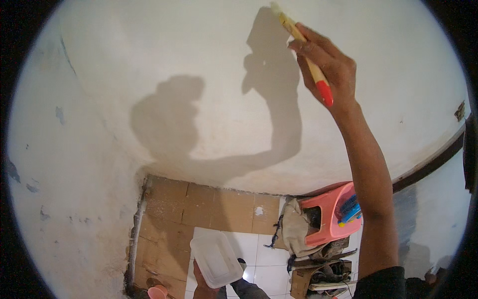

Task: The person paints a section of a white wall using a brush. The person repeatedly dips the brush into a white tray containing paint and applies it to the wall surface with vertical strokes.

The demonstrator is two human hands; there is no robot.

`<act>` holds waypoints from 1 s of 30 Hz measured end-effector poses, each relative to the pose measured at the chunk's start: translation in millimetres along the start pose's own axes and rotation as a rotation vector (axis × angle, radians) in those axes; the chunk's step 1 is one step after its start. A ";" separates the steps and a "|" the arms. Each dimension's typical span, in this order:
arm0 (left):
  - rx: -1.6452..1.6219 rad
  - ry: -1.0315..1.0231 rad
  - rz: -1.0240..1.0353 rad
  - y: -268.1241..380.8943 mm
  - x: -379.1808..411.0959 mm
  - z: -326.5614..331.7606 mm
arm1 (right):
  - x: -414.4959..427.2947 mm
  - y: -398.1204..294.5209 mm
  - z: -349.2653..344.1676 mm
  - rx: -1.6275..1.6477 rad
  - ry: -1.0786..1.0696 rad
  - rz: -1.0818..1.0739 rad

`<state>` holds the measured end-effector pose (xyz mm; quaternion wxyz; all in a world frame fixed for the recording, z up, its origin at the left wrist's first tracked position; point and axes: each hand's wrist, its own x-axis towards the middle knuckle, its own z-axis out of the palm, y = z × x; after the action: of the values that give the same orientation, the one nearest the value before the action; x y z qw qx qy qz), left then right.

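My right hand (328,63) is raised at the upper right, closed around the wooden handle of a paintbrush (314,67) with a red end. The brush's pale bristles point up and to the left, at the surface of a whitish wall (224,45). Low in the view, my left hand (200,278) holds a white plastic tub (217,258) from its left side; most of that hand is hidden beneath the tub. How much the tub contains I cannot tell. The shadow of my head and raised arm falls across the wall.
A pink plastic stool (332,233) with a blue object stands by the wall at lower right, beside a beige cloth (295,233) and a cardboard box (301,282) of odds and ends. Cardboard (231,209) covers tiles along the wall. A pink cup (157,292) sits at the bottom left.
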<state>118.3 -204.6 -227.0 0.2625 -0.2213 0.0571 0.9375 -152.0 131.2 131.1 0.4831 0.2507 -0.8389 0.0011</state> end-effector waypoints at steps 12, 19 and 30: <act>0.041 0.027 -0.034 15.8 -3.6 -17.3 | -235.0 -104.9 147.9 0.012 -0.521 -0.179; 0.040 0.075 0.031 47.3 -19.5 -12.8 | -69.4 -29.4 69.0 0.154 -0.261 0.132; 0.072 0.095 0.001 58.8 -15.1 -9.7 | -150.8 -79.2 154.6 -0.406 -0.309 -0.362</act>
<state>103.2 -264.2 -229.6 0.2667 -0.2562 0.1032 0.9234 -182.4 87.4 -92.7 0.3826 0.2915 -0.8272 -0.2904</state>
